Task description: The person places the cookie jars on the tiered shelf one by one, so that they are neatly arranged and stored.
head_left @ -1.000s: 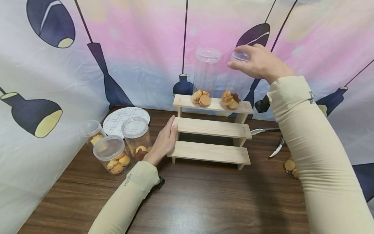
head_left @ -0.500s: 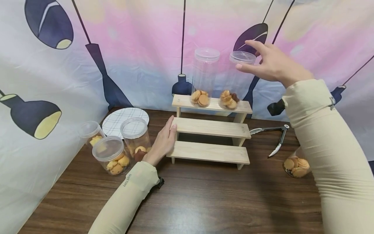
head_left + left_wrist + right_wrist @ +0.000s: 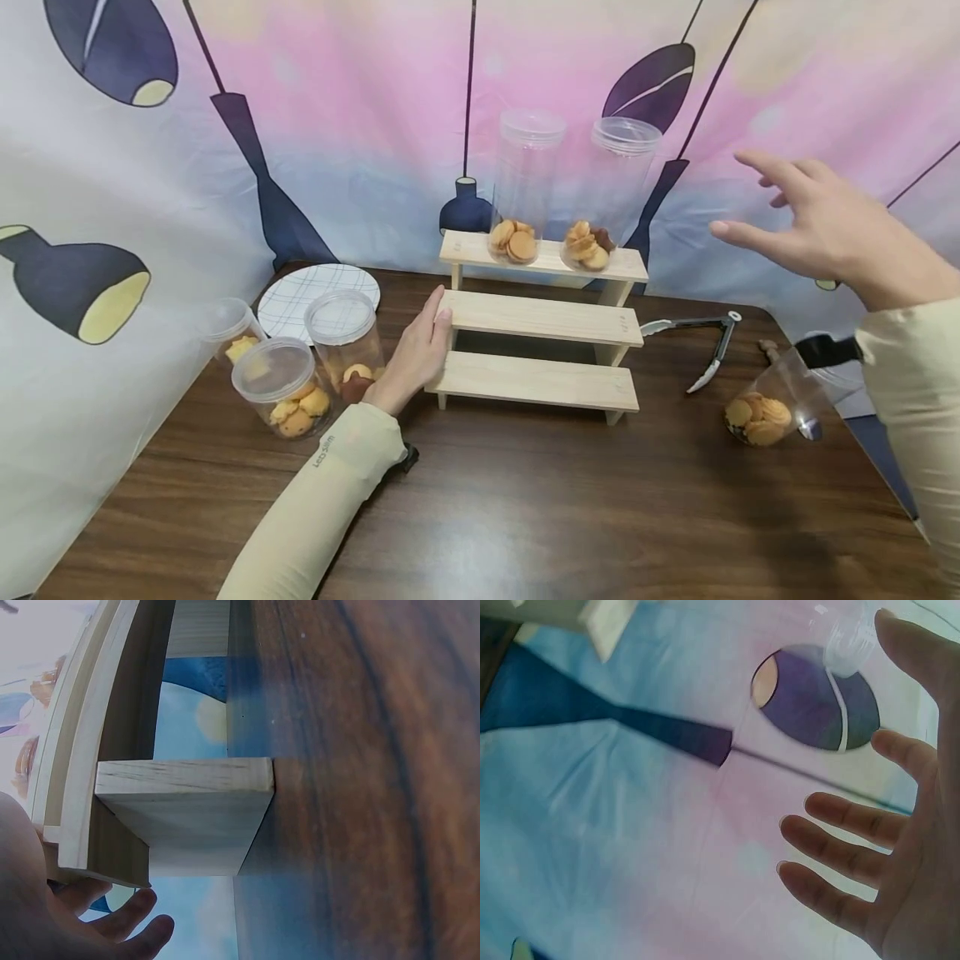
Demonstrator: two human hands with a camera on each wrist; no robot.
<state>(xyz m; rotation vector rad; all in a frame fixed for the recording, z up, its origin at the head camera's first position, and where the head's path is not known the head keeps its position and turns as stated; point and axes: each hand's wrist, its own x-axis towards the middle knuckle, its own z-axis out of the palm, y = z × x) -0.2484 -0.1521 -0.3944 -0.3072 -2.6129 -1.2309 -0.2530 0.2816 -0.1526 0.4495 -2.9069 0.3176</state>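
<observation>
Left hand (image 3: 412,358): loosely extended, touching wooden rack (image 3: 536,317). Right hand (image 3: 836,225): spreading, holding nothing. Tall jar (image 3: 611,196): standing on rack, between hands; probably light, stiff, slippery; seemingly wanting hold below lid.

The head camera up there is looking forward and down across the wooden shelf (image 3: 540,319); the left wrist's is peering sideways, close up, at that shelf's end; the right wrist's is facing the backdrop (image 3: 667,847), sharing its oval lamp (image 3: 806,705) with the head view.
</observation>
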